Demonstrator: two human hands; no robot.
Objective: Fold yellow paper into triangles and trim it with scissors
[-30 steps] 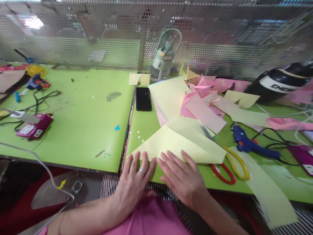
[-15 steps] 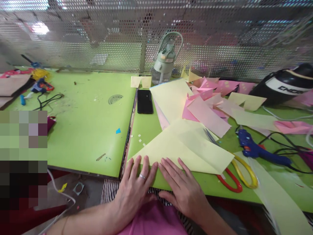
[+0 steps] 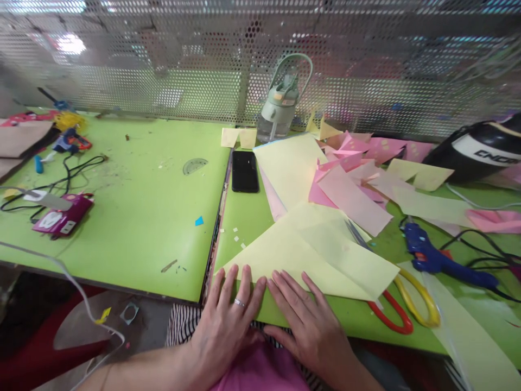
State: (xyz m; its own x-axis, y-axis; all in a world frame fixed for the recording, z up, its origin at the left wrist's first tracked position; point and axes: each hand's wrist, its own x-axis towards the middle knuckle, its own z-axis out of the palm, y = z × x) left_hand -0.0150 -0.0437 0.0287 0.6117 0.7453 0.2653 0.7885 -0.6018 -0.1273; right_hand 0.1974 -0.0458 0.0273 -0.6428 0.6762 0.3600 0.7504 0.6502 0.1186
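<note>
A folded sheet of pale yellow paper [image 3: 280, 244] lies at the front edge of the green table. My left hand [image 3: 228, 315], with a ring on one finger, rests flat, its fingertips on the paper's lower left edge. Beside it my right hand [image 3: 307, 320] also lies flat, fingers stretched out and touching the same edge. Neither hand grips anything. Scissors [image 3: 393, 310] with red and yellow handles lie to the right, their middle part covered by the paper's right corner.
Behind the paper are a black phone [image 3: 245, 171], a clear bottle [image 3: 278, 111] and pink paper pieces [image 3: 352, 195]. A blue glue gun [image 3: 442, 258] lies on the right near a black bottle [image 3: 480, 144]. A purple power strip [image 3: 65, 214] sits on the left table.
Both hands stay flat on the paper's edge. The view has shifted slightly, so the things on the table appear a little further right and lower.
</note>
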